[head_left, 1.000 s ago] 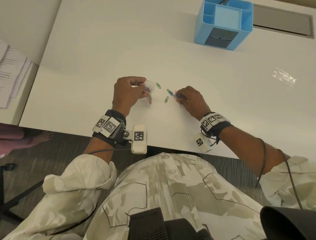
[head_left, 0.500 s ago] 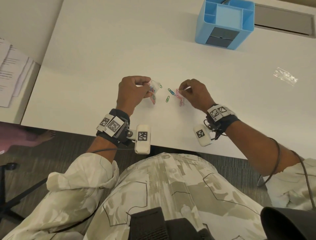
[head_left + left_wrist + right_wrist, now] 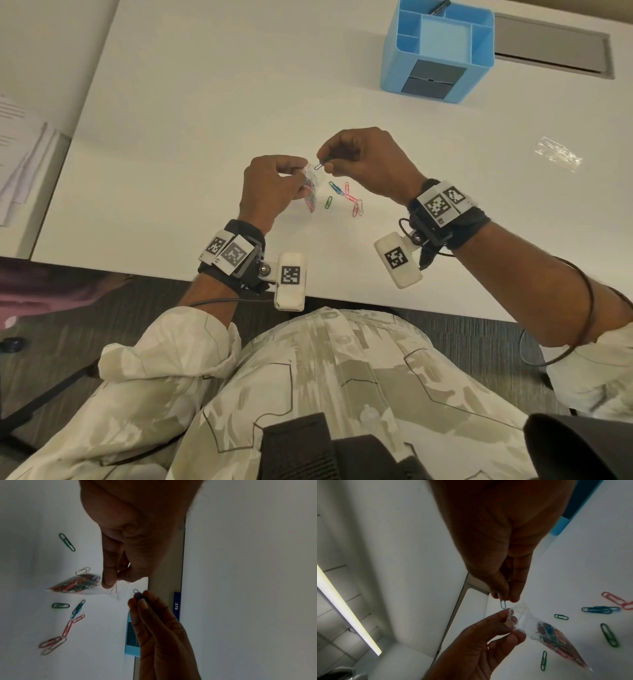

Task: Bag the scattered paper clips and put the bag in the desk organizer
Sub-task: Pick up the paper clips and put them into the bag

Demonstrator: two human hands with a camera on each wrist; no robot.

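Observation:
My left hand [image 3: 274, 186] pinches the mouth of a small clear bag [image 3: 311, 192] [image 3: 77, 584] [image 3: 556, 639], which holds several coloured paper clips and hangs over the white desk. My right hand [image 3: 363, 161] pinches a blue paper clip [image 3: 319, 166] [image 3: 138, 594] [image 3: 503, 603] just at the bag's opening. Several loose clips lie on the desk below: a green one [image 3: 329, 202], a blue one [image 3: 336, 187], pink ones [image 3: 351, 195]. The blue desk organizer [image 3: 442, 51] stands at the far right of the desk.
A grey cable hatch [image 3: 551, 48] is set in the desk behind the organizer. A scrap of clear plastic [image 3: 558, 154] lies at the right. Papers [image 3: 20, 154] rest on a side surface to the left. The desk's near edge runs just under my wrists.
My right hand rose from the loose clips with a blue one and moved left and up to the bag's mouth. My left hand lifted the bag slightly.

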